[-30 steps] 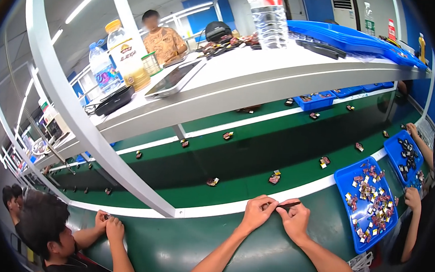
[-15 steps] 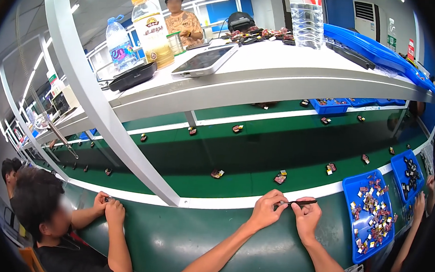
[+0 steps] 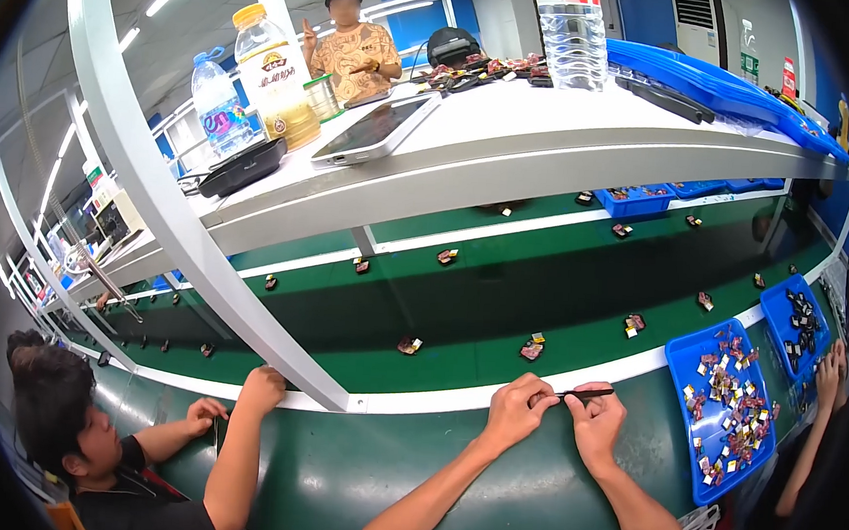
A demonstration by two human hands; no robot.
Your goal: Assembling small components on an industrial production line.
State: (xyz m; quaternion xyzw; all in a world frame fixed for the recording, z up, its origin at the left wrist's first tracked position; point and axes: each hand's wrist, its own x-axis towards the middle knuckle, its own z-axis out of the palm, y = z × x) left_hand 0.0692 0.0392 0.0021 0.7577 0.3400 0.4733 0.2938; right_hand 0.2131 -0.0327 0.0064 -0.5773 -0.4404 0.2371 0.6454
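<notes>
Admittedly, whatever the left hand (image 3: 515,412) pinches in its narrow grip is hidden. Both forearms (image 3: 427,498) angle inward over the bench (image 3: 373,466); the right hand (image 3: 597,433) grips a slim black tool (image 3: 590,393), nearly level, lengthwise crosswise, thin tip toward the left grip. Beyond lies the green conveyor belt (image 3: 467,358).

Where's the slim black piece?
In the head view, right of centre, the slim black piece is in the right hand, left of the larger blue tray.

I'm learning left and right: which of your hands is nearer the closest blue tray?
Right. The right hand is left of the tray, apart from it; the left hand is farther left.
</notes>
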